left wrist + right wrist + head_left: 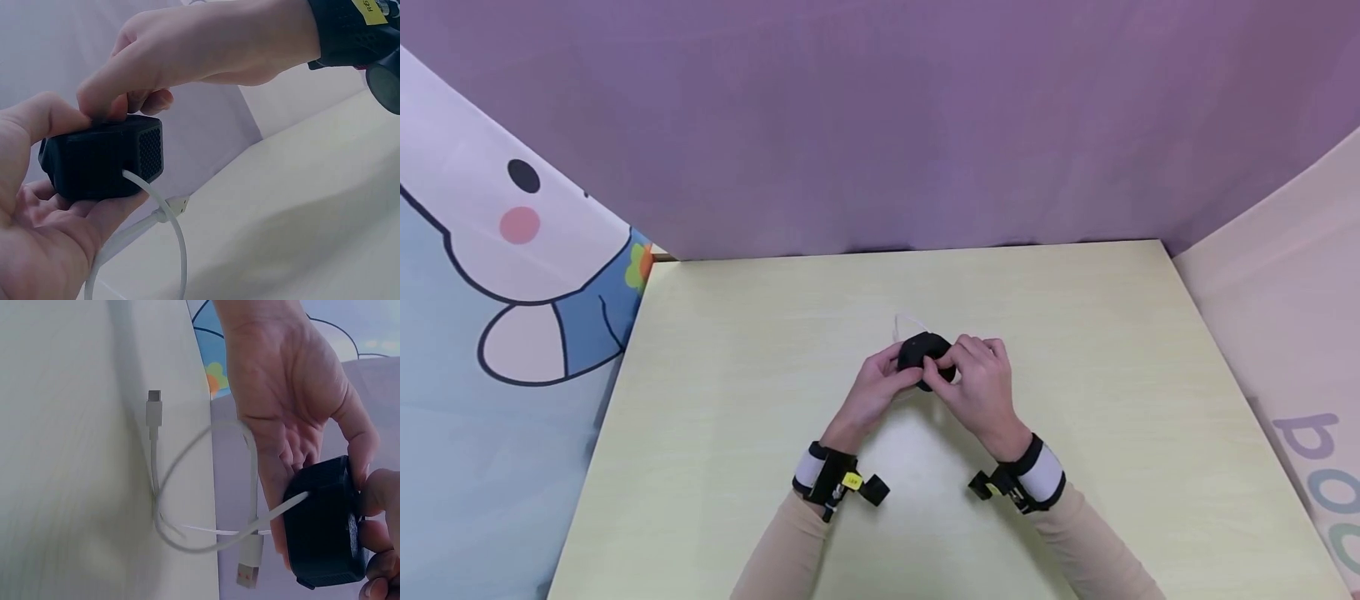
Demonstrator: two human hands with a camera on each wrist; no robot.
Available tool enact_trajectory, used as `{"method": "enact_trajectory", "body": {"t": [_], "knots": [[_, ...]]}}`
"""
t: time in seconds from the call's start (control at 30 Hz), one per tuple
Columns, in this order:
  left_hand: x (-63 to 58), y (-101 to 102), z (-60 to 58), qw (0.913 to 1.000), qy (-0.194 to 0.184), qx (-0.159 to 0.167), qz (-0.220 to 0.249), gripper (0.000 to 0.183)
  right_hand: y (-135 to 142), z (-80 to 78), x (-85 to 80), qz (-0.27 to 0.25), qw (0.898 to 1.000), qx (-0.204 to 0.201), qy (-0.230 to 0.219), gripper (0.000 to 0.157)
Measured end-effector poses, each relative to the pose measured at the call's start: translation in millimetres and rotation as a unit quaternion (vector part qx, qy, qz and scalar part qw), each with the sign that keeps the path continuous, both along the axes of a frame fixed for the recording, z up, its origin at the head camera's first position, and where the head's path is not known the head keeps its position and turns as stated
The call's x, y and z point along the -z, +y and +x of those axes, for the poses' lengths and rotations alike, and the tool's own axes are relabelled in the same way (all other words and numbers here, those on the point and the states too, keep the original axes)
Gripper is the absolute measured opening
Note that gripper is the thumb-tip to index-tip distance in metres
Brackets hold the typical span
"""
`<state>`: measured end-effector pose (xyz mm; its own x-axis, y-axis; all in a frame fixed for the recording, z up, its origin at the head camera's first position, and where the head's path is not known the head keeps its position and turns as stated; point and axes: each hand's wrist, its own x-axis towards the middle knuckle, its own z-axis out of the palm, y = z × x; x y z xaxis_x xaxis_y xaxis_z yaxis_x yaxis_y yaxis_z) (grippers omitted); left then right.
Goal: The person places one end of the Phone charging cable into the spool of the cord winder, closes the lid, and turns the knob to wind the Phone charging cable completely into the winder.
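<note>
Over the middle of the table, my left hand (878, 382) holds a small black device (916, 348) by its sides, thumb on the near face and fingers behind. My right hand (979, 385) has its thumb and index finger pinched against the same face. What lies under those fingertips is hidden. In the left wrist view the device (90, 165) shows a textured mesh end. A white cable (181, 549) comes out of a hole in it and hangs in a loop. Its USB-A plug (249, 567) and a smaller plug (154, 411), USB-C in shape, dangle in the right wrist view.
A pale wooden table (760, 317) lies under both hands. A purple curtain (880, 125) stands behind it, with a cartoon-printed cloth (535, 333) at left and a pale lettered cloth (1262, 292) at right. Each wrist wears a strapped camera.
</note>
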<state>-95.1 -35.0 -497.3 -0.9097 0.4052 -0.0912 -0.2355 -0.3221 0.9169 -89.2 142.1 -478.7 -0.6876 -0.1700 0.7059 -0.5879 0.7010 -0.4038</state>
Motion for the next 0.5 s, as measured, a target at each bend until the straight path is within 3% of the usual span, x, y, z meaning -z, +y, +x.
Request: {"method": "enact_trajectory", "body": {"t": [0.5], "knots": [[-2.1, 3.3, 1.1, 0.9997, 0.003, -0.02, -0.01, 0.052, -5.5, 2.4, -0.3, -0.024, 1.0, 0.015, -0.008, 0.024]]}}
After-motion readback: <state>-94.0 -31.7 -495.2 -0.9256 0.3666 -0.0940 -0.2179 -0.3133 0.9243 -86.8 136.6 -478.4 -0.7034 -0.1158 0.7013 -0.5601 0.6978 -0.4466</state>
